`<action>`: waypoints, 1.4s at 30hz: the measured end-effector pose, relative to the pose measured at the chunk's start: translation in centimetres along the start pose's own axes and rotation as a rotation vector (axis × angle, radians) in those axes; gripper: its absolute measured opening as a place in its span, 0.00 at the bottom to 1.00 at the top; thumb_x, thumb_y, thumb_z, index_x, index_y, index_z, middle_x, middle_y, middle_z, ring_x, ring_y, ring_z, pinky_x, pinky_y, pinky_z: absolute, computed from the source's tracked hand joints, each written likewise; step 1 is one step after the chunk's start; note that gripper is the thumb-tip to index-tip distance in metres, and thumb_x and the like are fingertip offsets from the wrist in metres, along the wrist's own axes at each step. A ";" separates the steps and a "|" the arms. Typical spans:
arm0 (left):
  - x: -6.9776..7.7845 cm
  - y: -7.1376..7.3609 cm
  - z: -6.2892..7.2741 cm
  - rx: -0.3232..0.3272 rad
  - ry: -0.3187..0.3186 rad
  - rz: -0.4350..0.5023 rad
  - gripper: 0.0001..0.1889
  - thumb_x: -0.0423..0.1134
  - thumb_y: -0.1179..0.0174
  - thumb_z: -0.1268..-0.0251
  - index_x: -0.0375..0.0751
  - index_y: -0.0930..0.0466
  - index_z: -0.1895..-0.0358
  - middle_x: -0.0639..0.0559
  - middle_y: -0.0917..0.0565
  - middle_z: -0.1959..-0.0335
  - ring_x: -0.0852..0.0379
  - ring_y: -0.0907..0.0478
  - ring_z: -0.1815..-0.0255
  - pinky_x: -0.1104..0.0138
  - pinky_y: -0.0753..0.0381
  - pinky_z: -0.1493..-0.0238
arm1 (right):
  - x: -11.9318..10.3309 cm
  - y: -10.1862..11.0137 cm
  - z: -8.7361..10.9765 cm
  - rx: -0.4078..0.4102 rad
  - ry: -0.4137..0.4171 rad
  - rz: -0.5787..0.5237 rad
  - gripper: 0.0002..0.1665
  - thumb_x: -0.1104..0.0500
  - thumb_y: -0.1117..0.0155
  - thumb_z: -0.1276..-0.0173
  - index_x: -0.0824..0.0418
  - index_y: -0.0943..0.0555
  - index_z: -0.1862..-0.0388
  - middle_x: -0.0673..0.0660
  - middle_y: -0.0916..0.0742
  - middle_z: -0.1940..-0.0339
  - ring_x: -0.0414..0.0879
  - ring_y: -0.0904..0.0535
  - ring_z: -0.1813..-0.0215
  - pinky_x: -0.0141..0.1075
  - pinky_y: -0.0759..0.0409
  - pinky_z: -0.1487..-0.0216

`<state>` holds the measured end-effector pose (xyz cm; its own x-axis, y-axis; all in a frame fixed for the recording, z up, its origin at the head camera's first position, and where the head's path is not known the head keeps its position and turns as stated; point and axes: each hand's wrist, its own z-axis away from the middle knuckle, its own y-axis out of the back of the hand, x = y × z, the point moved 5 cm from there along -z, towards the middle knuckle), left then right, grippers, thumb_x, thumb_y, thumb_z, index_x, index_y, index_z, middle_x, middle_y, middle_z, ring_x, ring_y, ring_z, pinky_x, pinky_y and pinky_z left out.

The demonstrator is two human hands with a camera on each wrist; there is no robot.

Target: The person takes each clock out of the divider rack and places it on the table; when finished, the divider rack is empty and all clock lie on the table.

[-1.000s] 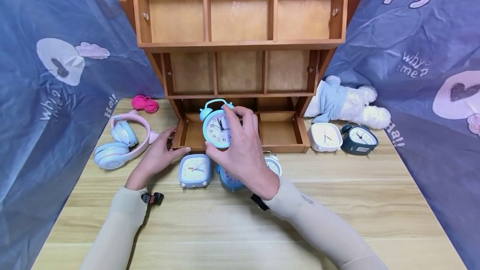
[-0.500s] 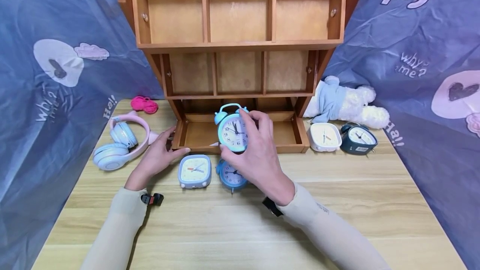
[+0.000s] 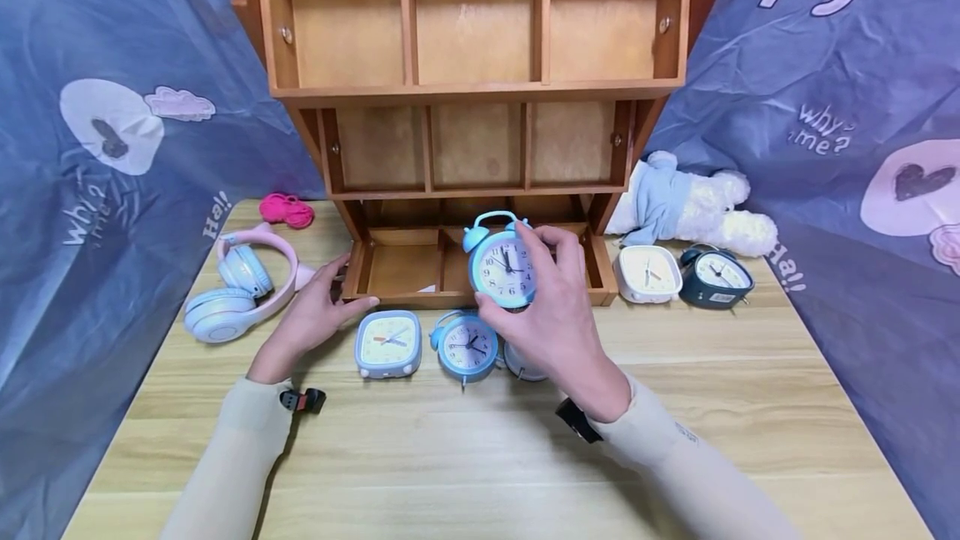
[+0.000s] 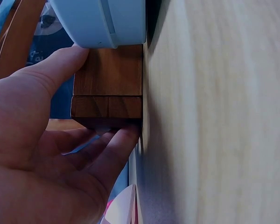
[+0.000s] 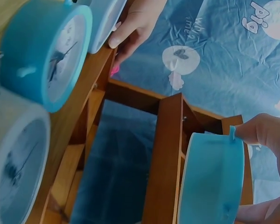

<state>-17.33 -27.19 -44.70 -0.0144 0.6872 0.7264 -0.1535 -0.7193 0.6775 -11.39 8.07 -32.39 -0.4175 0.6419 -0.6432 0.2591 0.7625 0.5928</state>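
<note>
My right hand (image 3: pixel 558 327) pinches a light blue twin-bell alarm clock (image 3: pixel 493 282) between thumb and fingers, its dial facing the head camera. The clock is held up in front of the wooden tiered organizer's bottom tray (image 3: pixel 397 301); in the right wrist view, the clock's blue side (image 5: pixel 213 172) shows beside the wooden tiers. My left hand (image 3: pixel 311 315) grips the tray's front left corner (image 4: pixel 107 77), thumb on the front face and fingers round the side. Below the tray, a square blue-rimmed clock (image 3: pixel 388 346), a blue twin-bell clock (image 3: pixel 468 347) and a partly hidden pale clock (image 3: pixel 522 363) stand in a row.
Headphones (image 3: pixel 220 313) and pink yarn (image 3: pixel 287 210) lie on the left. To the right are a white square clock (image 3: pixel 648 273), a dark green clock (image 3: pixel 716 277) and a white plush toy (image 3: pixel 693 202). The organizer's upper tiers (image 3: pixel 472 92) overhang the bottom tray.
My right hand has carried the light blue alarm clock to the right along the tray, uncovering the blue clock below. My left hand has stayed at the corner.
</note>
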 end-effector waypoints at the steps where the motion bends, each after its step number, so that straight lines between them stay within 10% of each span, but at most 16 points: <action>1: 0.0 0.0 0.0 0.000 0.000 0.000 0.54 0.54 0.27 0.22 0.37 0.51 0.07 0.28 0.38 0.11 0.24 0.30 0.16 0.33 0.28 0.17 | 0.2 0.2 0.1 0.000 -0.007 0.006 0.56 0.51 0.11 0.45 0.61 0.24 0.17 0.67 0.25 0.27 0.62 0.28 0.28 0.57 0.17 0.35; 42: 0.1 -0.1 0.0 0.000 0.001 0.017 0.55 0.54 0.26 0.23 0.34 0.50 0.08 0.26 0.37 0.12 0.24 0.29 0.17 0.34 0.27 0.18 | 9.4 5.4 5.0 -0.033 -0.327 0.135 0.56 0.52 0.16 0.46 0.68 0.25 0.18 0.72 0.26 0.30 0.65 0.30 0.29 0.60 0.25 0.33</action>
<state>-17.29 -27.07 -44.70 -0.0177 0.6752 0.7374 -0.1531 -0.7307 0.6653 -9.59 18.65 -37.62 -0.0790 0.7328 -0.6759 0.2628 0.6693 0.6950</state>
